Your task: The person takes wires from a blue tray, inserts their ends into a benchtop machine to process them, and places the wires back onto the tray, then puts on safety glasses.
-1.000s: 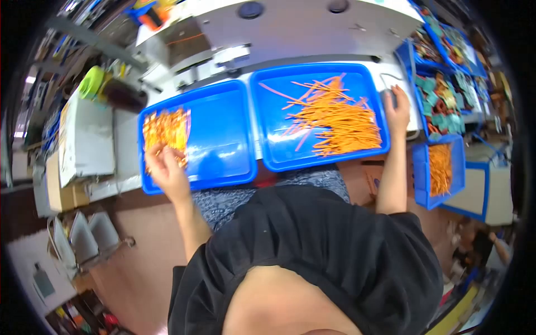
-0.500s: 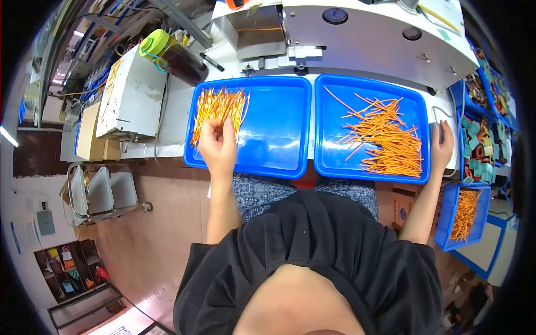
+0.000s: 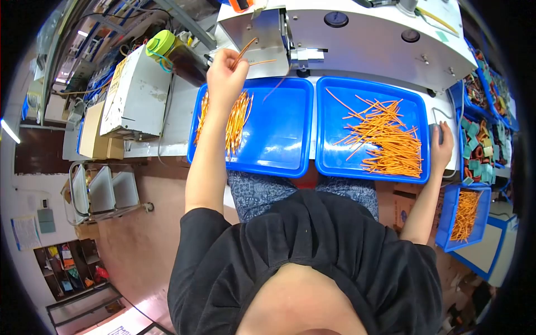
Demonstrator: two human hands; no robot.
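Observation:
My left hand (image 3: 228,73) is raised above the back edge of the left blue tray (image 3: 279,125), in front of the metal machine (image 3: 368,42). Its fingers pinch an orange wire (image 3: 244,49). Under my left forearm, a pile of orange wires (image 3: 237,125) lies at the left end of that tray. Beyond the right blue tray (image 3: 335,162), my right hand (image 3: 442,146) rests with its fingers curled over a dark, rounded object (image 3: 437,133). Many orange wires (image 3: 391,139) are heaped in the right tray.
A bottle with a green lid (image 3: 162,43) and a white box (image 3: 137,92) stand at the left. On the right are a small blue bin of orange wires (image 3: 451,220) and blue bins of coloured parts (image 3: 479,148). A cart (image 3: 103,192) stands at the lower left.
My left hand has moved up from the wire pile toward the machine, now with a wire in its fingers. My right hand stays beside the right tray. The camera view has shifted since the earliest frame.

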